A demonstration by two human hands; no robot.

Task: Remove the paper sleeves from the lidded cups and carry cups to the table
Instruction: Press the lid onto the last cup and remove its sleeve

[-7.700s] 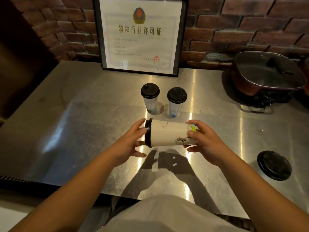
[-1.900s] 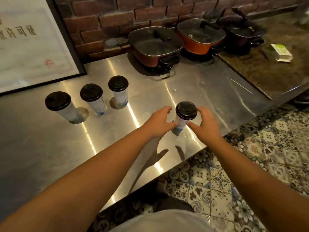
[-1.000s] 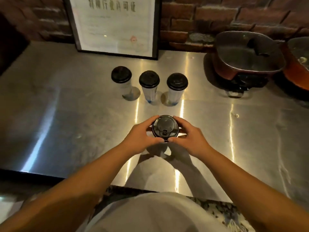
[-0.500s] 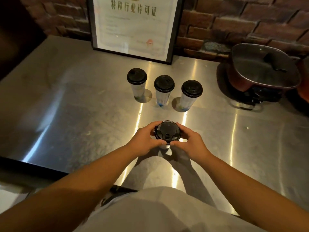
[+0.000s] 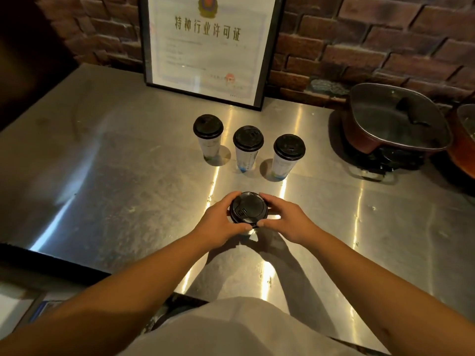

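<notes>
A cup with a black lid (image 5: 248, 207) stands upright near the front of the steel table (image 5: 108, 176), seen from above. My left hand (image 5: 218, 222) grips its left side and my right hand (image 5: 285, 218) grips its right side, fingers wrapped just under the lid. The cup's body is mostly hidden by my hands. Behind it three clear cups with black lids stand in a row without sleeves: left cup (image 5: 208, 136), middle cup (image 5: 247, 147), right cup (image 5: 288, 156).
A framed certificate (image 5: 208, 44) leans on the brick wall behind the cups. A lidded square electric pot (image 5: 395, 124) sits at the right, with another pot's edge (image 5: 465, 140) beyond it. The table's front edge (image 5: 51, 260) runs dark at lower left.
Over the last second the view shifted slightly; both hands stay on the cup, which has stayed at the same spot in front of the row of three.
</notes>
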